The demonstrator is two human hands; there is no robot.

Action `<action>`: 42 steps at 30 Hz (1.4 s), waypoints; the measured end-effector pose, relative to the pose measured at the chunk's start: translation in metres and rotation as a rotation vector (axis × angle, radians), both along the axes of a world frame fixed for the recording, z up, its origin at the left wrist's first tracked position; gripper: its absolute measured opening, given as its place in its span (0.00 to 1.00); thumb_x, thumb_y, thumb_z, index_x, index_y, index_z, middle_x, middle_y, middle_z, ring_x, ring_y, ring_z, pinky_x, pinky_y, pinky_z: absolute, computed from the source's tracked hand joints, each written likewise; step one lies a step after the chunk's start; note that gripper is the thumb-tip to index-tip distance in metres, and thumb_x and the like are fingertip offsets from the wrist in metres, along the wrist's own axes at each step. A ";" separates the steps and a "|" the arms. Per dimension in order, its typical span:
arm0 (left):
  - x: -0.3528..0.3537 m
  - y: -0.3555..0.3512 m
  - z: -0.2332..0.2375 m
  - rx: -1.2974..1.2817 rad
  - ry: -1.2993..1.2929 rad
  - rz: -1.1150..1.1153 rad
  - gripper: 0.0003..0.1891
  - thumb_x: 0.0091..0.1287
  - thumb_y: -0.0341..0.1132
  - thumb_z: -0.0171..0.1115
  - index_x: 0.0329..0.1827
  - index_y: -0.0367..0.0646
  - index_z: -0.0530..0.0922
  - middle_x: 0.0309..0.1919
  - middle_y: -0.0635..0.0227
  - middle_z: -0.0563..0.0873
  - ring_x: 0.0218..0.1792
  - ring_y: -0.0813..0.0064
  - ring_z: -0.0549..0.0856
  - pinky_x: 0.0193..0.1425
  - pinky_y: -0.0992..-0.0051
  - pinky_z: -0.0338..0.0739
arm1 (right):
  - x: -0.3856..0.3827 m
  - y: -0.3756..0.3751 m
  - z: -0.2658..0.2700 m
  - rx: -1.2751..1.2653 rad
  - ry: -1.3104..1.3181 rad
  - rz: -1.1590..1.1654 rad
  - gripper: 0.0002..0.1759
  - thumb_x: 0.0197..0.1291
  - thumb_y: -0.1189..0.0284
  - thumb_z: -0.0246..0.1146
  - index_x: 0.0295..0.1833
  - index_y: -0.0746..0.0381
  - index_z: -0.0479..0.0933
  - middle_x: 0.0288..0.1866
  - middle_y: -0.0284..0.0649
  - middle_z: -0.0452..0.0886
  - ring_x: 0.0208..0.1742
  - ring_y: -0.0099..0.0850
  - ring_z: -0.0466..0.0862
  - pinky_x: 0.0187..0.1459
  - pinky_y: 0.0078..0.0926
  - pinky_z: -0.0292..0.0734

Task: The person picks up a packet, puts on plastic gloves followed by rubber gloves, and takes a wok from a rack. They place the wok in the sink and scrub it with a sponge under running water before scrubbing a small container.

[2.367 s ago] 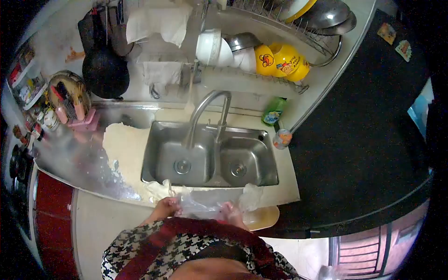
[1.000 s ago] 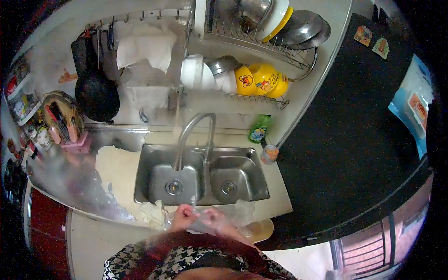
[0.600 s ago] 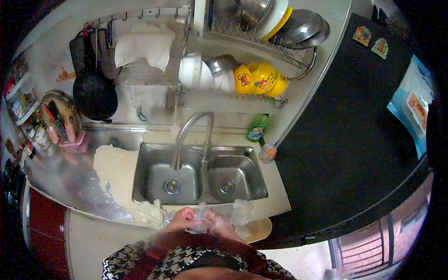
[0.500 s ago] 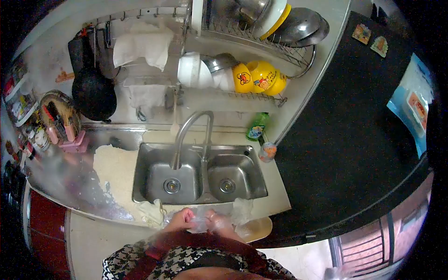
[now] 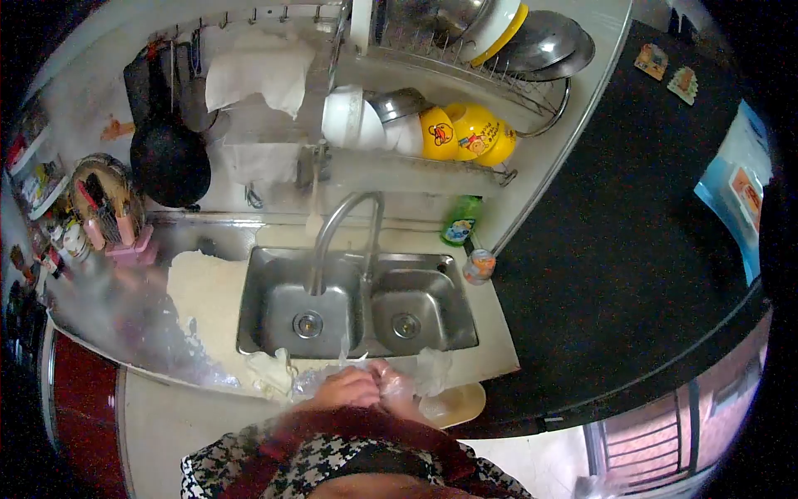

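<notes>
My left hand (image 5: 347, 388) and my right hand (image 5: 394, 386) meet at the front edge of the sink. Thin clear plastic, which looks like a disposable glove (image 5: 356, 360), is bunched between them, and its end sticks up above the fingers. Both hands are closed on it. Shiny clear film also covers part of the right hand. To the left, a crumpled cream-coloured glove or cloth (image 5: 271, 372) lies over the counter edge. Translucent crumpled plastic (image 5: 433, 369) hangs at the edge on the right. The fingertips are partly hidden.
The double steel sink (image 5: 363, 348) has a curved faucet (image 5: 320, 249) over it. A green soap bottle (image 5: 461, 221) and a can (image 5: 480, 266) stand at its right. Bowls (image 5: 353, 118) fill the rack above. A black pan (image 5: 169, 162) hangs left of a dark countertop (image 5: 615, 216).
My left hand has moved right and up against my right hand, closing the gap between them. The plastic stretched between the hands is now bunched and points upward. The view has shifted slightly.
</notes>
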State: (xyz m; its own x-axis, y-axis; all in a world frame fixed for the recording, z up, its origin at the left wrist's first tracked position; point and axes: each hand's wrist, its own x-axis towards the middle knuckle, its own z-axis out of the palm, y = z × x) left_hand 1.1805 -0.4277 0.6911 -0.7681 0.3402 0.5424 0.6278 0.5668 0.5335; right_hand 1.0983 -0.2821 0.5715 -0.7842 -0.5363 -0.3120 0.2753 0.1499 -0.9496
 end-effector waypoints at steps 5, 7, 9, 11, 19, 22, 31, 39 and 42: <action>0.003 -0.004 -0.040 -0.035 -0.159 0.369 0.06 0.59 0.29 0.56 0.39 0.41 0.74 0.34 0.55 0.78 0.36 0.53 0.79 0.42 0.64 0.75 | 0.017 0.002 0.067 0.497 0.647 0.018 0.11 0.62 0.61 0.54 0.47 0.51 0.74 0.38 0.44 0.80 0.37 0.41 0.81 0.39 0.34 0.75; 0.004 -0.004 -0.044 -0.036 -0.224 0.378 0.06 0.58 0.28 0.55 0.39 0.40 0.74 0.34 0.54 0.78 0.36 0.52 0.79 0.42 0.64 0.75 | 0.015 -0.002 0.033 0.559 0.622 -0.016 0.11 0.62 0.60 0.54 0.47 0.50 0.75 0.39 0.42 0.80 0.36 0.40 0.80 0.39 0.34 0.75; 0.002 -0.004 -0.047 -0.040 -0.286 0.384 0.07 0.58 0.27 0.53 0.39 0.39 0.74 0.35 0.53 0.79 0.37 0.51 0.79 0.42 0.63 0.74 | 0.000 -0.013 -0.063 0.329 0.624 -0.035 0.12 0.60 0.60 0.55 0.45 0.51 0.76 0.39 0.39 0.80 0.35 0.38 0.81 0.37 0.33 0.76; -0.003 -0.004 -0.050 -0.195 -0.518 0.431 0.13 0.55 0.25 0.52 0.44 0.39 0.75 0.38 0.51 0.79 0.40 0.50 0.79 0.44 0.64 0.74 | 0.012 -0.002 0.023 0.498 0.899 0.073 0.12 0.58 0.61 0.55 0.45 0.52 0.76 0.38 0.39 0.79 0.34 0.36 0.81 0.34 0.32 0.76; -0.015 -0.021 -0.037 0.409 -0.816 0.164 0.18 0.68 0.29 0.50 0.60 0.39 0.71 0.49 0.68 0.81 0.48 0.78 0.77 0.55 0.79 0.69 | 0.011 -0.009 0.016 0.230 1.499 -0.114 0.18 0.56 0.59 0.56 0.45 0.60 0.74 0.32 0.37 0.75 0.29 0.31 0.76 0.30 0.29 0.73; -0.020 -0.023 -0.038 0.542 -0.855 0.314 0.17 0.65 0.26 0.50 0.57 0.44 0.75 0.43 0.70 0.82 0.41 0.82 0.75 0.49 0.80 0.69 | -0.006 -0.019 -0.075 -0.249 0.321 0.160 0.18 0.57 0.60 0.56 0.46 0.62 0.73 0.34 0.36 0.75 0.32 0.29 0.75 0.34 0.24 0.71; -0.027 -0.006 -0.032 1.504 -1.041 -0.020 0.16 0.64 0.24 0.52 0.55 0.35 0.72 0.46 0.61 0.81 0.47 0.70 0.81 0.48 0.72 0.77 | 0.007 -0.021 -0.008 -0.041 0.964 0.139 0.11 0.62 0.64 0.53 0.47 0.55 0.73 0.39 0.37 0.78 0.39 0.37 0.79 0.40 0.35 0.75; -0.015 -0.016 -0.061 0.186 -0.275 0.086 0.17 0.65 0.34 0.57 0.55 0.36 0.72 0.47 0.61 0.81 0.44 0.71 0.82 0.44 0.72 0.78 | 0.016 -0.021 -0.034 0.017 1.404 0.042 0.11 0.63 0.64 0.54 0.44 0.60 0.73 0.36 0.31 0.77 0.36 0.29 0.78 0.36 0.30 0.74; -0.022 -0.014 -0.048 0.630 -0.850 -0.012 0.22 0.67 0.42 0.54 0.57 0.35 0.70 0.52 0.59 0.78 0.50 0.69 0.79 0.51 0.69 0.76 | 0.016 -0.018 -0.050 -0.597 -0.274 0.319 0.13 0.65 0.62 0.52 0.44 0.60 0.73 0.34 0.30 0.74 0.34 0.23 0.75 0.35 0.25 0.73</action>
State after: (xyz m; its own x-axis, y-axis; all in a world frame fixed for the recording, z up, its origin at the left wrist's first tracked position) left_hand 1.1583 -0.4418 0.6432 -0.9766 0.1949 -0.0905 -0.0861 0.0308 0.9958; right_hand 1.1145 -0.2997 0.5219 -0.4969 -0.8659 -0.0573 0.5439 -0.2593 -0.7981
